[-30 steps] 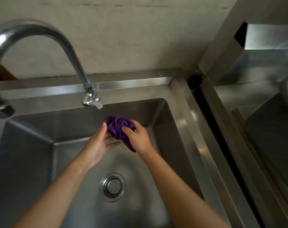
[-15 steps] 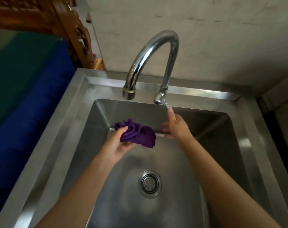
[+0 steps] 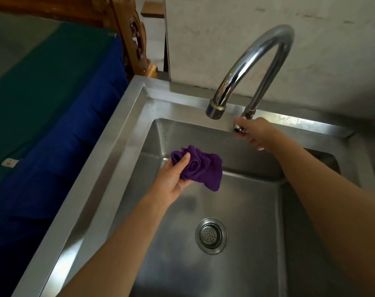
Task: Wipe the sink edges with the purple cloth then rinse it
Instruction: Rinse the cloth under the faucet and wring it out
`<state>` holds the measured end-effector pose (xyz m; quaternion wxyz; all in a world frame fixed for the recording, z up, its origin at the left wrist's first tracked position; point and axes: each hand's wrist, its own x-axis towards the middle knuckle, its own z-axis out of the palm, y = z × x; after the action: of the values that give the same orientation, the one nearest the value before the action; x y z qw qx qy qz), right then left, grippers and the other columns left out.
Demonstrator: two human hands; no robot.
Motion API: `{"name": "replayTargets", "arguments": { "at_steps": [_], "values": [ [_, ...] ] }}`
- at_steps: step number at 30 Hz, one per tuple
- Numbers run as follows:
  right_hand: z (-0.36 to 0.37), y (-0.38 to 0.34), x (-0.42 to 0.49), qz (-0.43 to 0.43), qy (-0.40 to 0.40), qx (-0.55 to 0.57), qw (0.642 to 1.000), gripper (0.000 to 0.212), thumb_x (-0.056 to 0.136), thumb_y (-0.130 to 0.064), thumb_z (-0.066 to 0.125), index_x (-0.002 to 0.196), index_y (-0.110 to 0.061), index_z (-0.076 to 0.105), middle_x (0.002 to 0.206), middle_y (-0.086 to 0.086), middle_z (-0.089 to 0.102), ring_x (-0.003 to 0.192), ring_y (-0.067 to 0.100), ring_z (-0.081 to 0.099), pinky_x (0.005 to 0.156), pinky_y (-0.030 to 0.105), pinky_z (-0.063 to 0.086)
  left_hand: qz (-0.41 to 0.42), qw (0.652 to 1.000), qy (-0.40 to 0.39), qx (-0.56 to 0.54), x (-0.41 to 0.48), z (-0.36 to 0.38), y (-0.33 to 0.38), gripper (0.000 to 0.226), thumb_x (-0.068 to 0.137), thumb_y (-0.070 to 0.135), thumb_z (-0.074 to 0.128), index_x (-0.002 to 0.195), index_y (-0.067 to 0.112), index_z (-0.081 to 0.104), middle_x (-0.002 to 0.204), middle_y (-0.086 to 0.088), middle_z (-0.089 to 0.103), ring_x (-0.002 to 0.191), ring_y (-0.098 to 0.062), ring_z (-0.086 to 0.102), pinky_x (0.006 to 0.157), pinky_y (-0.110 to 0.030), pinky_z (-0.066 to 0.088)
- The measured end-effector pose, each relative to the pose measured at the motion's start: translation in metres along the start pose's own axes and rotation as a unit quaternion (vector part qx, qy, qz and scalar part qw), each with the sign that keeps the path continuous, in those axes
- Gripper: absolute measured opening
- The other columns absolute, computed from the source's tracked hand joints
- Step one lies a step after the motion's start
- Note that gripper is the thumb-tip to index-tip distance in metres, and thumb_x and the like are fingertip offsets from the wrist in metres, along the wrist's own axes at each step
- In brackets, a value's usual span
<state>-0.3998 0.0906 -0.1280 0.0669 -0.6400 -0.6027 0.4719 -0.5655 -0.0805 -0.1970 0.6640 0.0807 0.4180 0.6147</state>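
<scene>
A crumpled purple cloth (image 3: 201, 169) hangs over the steel sink basin (image 3: 246, 211), gripped in my left hand (image 3: 173, 179) with the thumb on top of it. The curved chrome faucet (image 3: 257, 58) rises from the sink's back edge (image 3: 182, 101), its spout opening above and right of the cloth. My right hand (image 3: 254, 132) is at the base of the faucet, fingers curled round the small tap handle (image 3: 239, 128). No water is visible from the spout.
A round drain strainer (image 3: 211, 235) sits in the basin floor. The sink's wide left rim (image 3: 90, 189) borders a blue and green covered surface (image 3: 43, 103). Carved wooden furniture (image 3: 137, 46) stands behind it, and a plaster wall (image 3: 311, 28) backs the sink.
My right hand let go of the cloth and reached up to the tap handle. The cloth stays in my left hand. The view swung left.
</scene>
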Motion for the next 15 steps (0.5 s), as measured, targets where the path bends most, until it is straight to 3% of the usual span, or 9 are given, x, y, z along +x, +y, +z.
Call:
{"name": "replayTargets", "arguments": {
  "at_steps": [4, 15],
  "values": [
    [0.004, -0.006, 0.001, -0.032, 0.049, -0.080, 0.995, 0.029, 0.089, -0.040, 0.045, 0.089, -0.013, 0.055, 0.063, 0.000, 0.064, 0.047, 0.011, 0.043, 0.047, 0.023, 0.035, 0.003, 1.000, 0.009, 0.006, 0.004, -0.003, -0.003, 0.024, 0.083, 0.017, 0.060, 0.106, 0.012, 0.064, 0.106, -0.008, 0.070, 0.105, -0.022, 0.064, 0.089, -0.038, 0.053],
    [-0.001, -0.025, 0.003, 0.059, -0.010, -0.092, 0.994, 0.022, 0.090, -0.028, 0.045, 0.099, -0.008, 0.048, 0.064, 0.006, 0.063, 0.033, 0.009, 0.027, 0.040, 0.024, 0.025, 0.008, 0.999, 0.000, -0.035, 0.011, 0.011, -0.009, 0.019, 0.089, 0.010, 0.055, 0.107, 0.010, 0.062, 0.102, -0.007, 0.071, 0.101, -0.022, 0.066, 0.083, -0.036, 0.056]
  ]
}}
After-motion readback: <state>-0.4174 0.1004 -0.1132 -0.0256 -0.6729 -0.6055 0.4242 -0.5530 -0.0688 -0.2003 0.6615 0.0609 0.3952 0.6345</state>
